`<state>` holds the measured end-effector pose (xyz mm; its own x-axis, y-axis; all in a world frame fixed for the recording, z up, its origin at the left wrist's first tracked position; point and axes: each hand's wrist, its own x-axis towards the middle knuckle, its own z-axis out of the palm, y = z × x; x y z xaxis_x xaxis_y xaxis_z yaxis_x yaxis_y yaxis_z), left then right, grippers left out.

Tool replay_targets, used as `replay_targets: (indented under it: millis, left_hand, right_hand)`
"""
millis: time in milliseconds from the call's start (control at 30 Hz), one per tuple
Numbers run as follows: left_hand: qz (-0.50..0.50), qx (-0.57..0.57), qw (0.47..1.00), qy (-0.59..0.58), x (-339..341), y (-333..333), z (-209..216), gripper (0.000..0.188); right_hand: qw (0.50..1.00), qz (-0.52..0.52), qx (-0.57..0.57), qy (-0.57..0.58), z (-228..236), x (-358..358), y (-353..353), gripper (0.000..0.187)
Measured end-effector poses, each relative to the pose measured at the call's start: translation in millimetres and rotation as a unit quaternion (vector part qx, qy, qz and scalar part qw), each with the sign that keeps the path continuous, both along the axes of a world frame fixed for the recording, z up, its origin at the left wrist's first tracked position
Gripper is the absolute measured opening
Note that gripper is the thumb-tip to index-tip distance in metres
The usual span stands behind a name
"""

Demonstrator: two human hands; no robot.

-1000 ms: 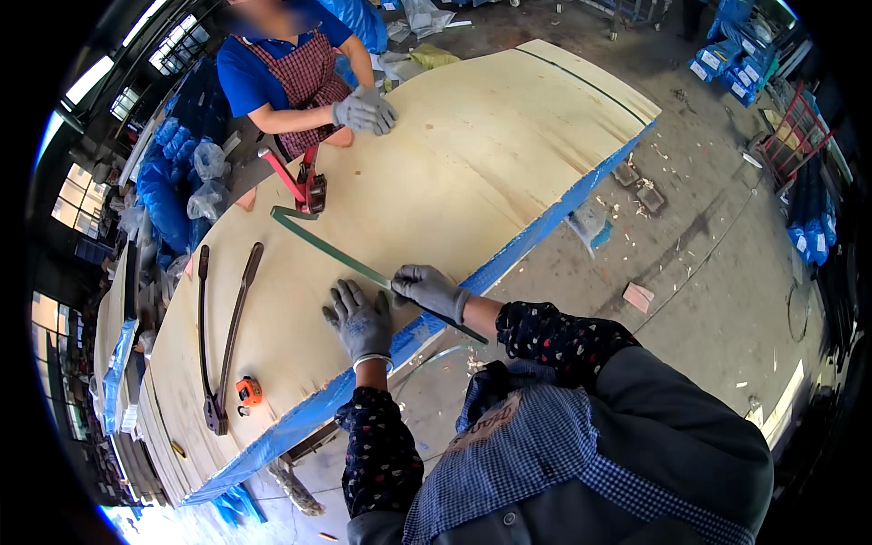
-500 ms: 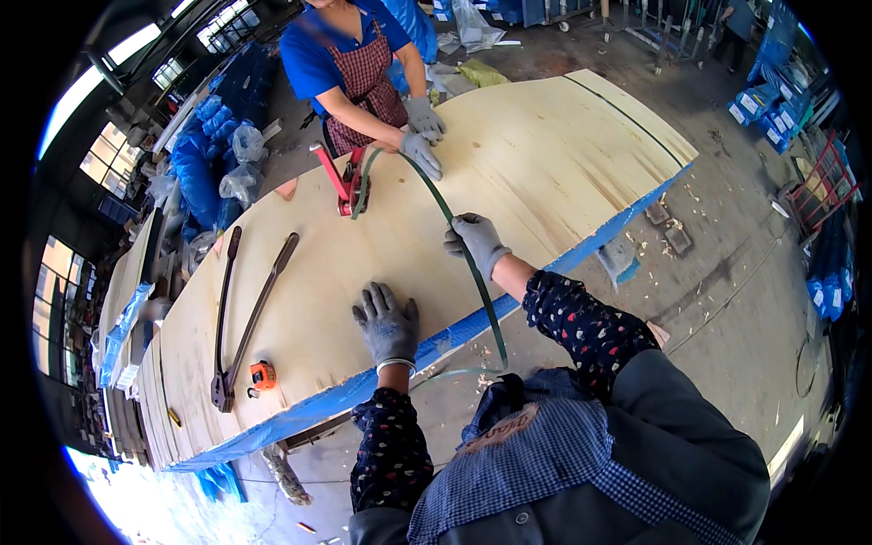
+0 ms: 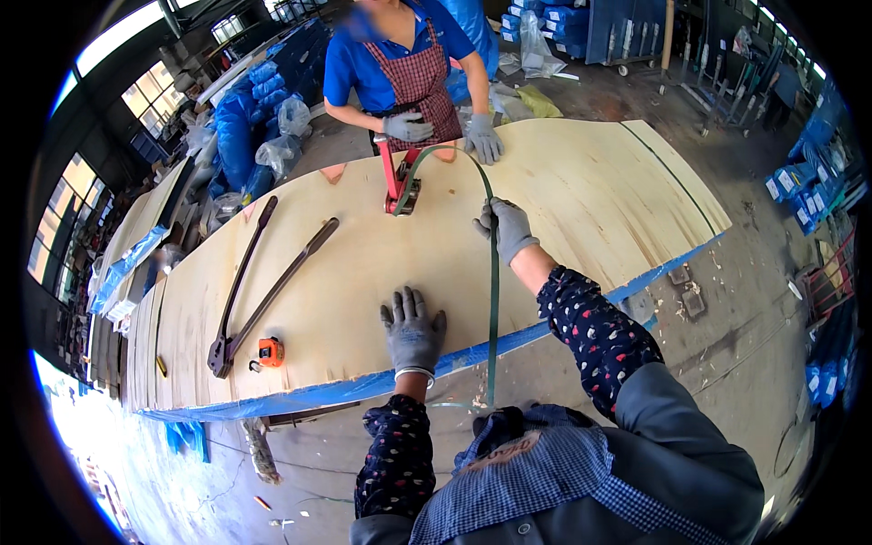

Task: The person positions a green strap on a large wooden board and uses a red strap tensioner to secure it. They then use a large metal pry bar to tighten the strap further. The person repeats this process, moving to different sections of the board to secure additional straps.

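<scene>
Gloved in grey, my left hand [image 3: 412, 334] lies flat on the pale plywood stack [image 3: 345, 286], fingers spread, close to the near edge. My right hand [image 3: 510, 226], also gloved, is closed around a green packing strap [image 3: 493, 309]. From there the strap arches over to a red strap tensioner [image 3: 397, 182] standing at the far edge, and its other end hangs down past the near edge. Left of my left hand lie a long-handled dark cutter [image 3: 274, 292] and an orange tape measure [image 3: 271, 351].
Across the stack stands a person [image 3: 400, 64] in a checked apron, one gloved hand [image 3: 483, 139] on the wood. A second green strap [image 3: 669, 163] crosses the stack's right end. Blue-wrapped bundles [image 3: 238, 136] lie at the far left, a red cart [image 3: 831, 270] at the right.
The view has shifted, so the stack sits further right and lower. The person opposite has straightened and drawn one hand back to the waist. My right hand still grips the strap.
</scene>
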<state>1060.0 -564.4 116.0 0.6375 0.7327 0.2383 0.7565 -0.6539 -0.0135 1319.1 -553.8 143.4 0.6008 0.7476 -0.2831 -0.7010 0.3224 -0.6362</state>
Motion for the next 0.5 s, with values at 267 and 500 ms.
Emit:
replay_targets:
  millis: [267, 500]
  left_hand:
    - [-0.009, 0.008, 0.999, -0.044, 0.2, -1.4, 2.8, 0.060]
    - [-0.007, -0.003, 0.999, -0.054, -0.1, -0.8, 2.8, 0.062]
  right_hand:
    - [1.000, 0.001, 0.011, -0.018, 20.1, 6.5, 25.9, 0.012]
    - [0.999, 0.013, 0.021, -0.024, 20.8, 18.8, 38.8, 0.013]
